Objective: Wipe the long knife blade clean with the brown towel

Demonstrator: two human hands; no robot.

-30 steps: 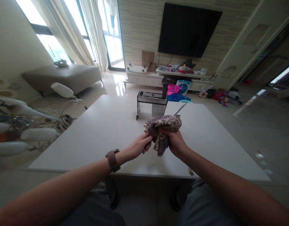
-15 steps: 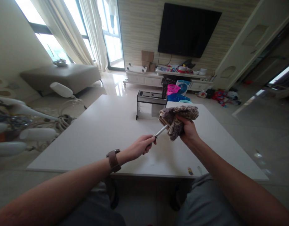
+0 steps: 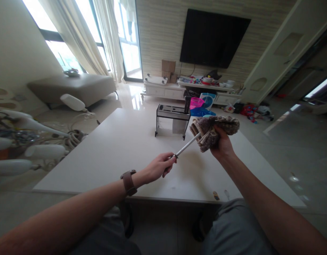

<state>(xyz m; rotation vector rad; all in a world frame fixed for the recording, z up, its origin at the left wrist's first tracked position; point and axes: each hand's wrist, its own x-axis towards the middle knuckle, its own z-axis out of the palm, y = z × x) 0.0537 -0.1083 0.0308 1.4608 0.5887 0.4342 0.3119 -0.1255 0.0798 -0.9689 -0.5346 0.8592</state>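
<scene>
Slim silver metal rod (image 3: 188,145), where?

Centre of frame, over the white rectangular table (image 3: 94,159), slanting up to the right. Left hand (image 3: 162,164) wrapped round its lower end, at the small collar. Upper end meets a bunched brown-and-cream fuzzy cloth (image 3: 207,140); tip hidden.

Who's got the cloth?

Right hand (image 3: 224,144), closed on it, right of centre.

Edges?

Near table edge crosses the lower frame, under both forearms. Sides slope out to corners lower left and lower right. Cloth overlaps the table's right side in view.

Room to move?

Wide stretch of white top left of the left hand, more below the cloth. Tight spot: grey-and-black see-through rack (image 3: 170,114), upper centre, just left of the cloth in frame. Depth gap, can't tell.

Delta?

Versus half a second ago: cloth and right hand shifted up-right, more rod bare. Left hand about the same place. One second ago the cloth was up against the left hand, rod sticking out beyond.
</scene>
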